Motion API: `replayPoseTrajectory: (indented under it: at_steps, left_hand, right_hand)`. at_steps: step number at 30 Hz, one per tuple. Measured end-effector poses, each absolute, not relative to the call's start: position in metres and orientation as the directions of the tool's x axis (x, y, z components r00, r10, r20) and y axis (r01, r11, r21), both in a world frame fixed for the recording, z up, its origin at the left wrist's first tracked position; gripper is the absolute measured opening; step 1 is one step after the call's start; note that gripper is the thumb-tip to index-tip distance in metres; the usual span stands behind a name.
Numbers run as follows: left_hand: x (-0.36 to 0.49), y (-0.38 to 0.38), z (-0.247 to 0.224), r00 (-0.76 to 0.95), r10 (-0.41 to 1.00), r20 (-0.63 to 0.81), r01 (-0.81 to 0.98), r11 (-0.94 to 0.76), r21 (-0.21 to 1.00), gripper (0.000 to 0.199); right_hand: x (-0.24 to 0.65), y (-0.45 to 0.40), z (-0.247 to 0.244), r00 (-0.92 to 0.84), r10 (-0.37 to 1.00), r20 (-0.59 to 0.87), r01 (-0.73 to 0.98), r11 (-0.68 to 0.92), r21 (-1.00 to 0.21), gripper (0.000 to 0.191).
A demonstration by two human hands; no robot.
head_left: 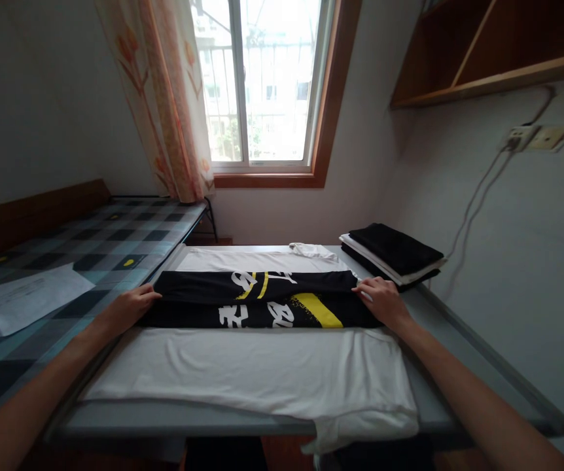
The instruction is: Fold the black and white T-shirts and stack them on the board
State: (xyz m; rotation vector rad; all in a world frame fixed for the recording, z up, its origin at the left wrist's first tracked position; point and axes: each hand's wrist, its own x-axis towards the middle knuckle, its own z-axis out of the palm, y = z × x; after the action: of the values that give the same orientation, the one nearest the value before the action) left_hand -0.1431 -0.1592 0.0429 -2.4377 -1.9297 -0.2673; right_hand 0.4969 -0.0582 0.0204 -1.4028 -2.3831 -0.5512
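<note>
One folded black cloth with white lettering and yellow streaks, lying across a creased white cloth garment on a smooth grey tabletop. Two hands, well apart: bare left hand, fingers pinched on the black cloth's left end; bare right hand, likewise pinched on its right end, near a stack of folded black and white cloth.

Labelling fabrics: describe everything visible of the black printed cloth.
The black cloth looks soft, with white lettering and yellow marks, some cut off at edges. It lies as a folded band across the white cloth, creased lengthwise. The left hand grips its left end, the right hand its right.
</note>
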Motion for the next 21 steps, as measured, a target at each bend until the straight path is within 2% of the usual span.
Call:
replayPoseTrajectory:
  at_steps: [4, 9, 12, 17, 21]
  left_hand:
    - [-0.143, -0.165, 0.051, 0.223, 0.974, 0.046, 0.972, -0.225, 0.068, 0.03]
    - [-0.137, -0.166, 0.058, 0.206, 0.977, -0.062, 0.979, -0.206, 0.009, 0.03]
    - [-0.132, -0.164, 0.059, 0.202, 0.977, -0.069, 0.979, -0.204, -0.013, 0.03]
    - [-0.131, -0.16, 0.052, 0.16, 0.987, -0.031, 0.986, -0.161, -0.046, 0.027]
    - [-0.132, -0.165, 0.048, 0.181, 0.983, -0.018, 0.983, -0.181, -0.018, 0.025]
  right_hand:
    - [0.495, -0.057, 0.026, -0.476, 0.757, 0.447, 0.876, 0.451, 0.17, 0.022]
    - [0.497, -0.057, 0.034, -0.432, 0.709, 0.557, 0.889, 0.439, 0.13, 0.026]
    - [0.498, -0.061, 0.037, -0.455, 0.687, 0.566, 0.88, 0.446, 0.165, 0.028]
    - [0.501, -0.07, 0.03, -0.515, 0.712, 0.477, 0.857, 0.448, 0.255, 0.028]
    - [0.504, -0.073, 0.026, -0.514, 0.738, 0.437, 0.858, 0.453, 0.243, 0.023]
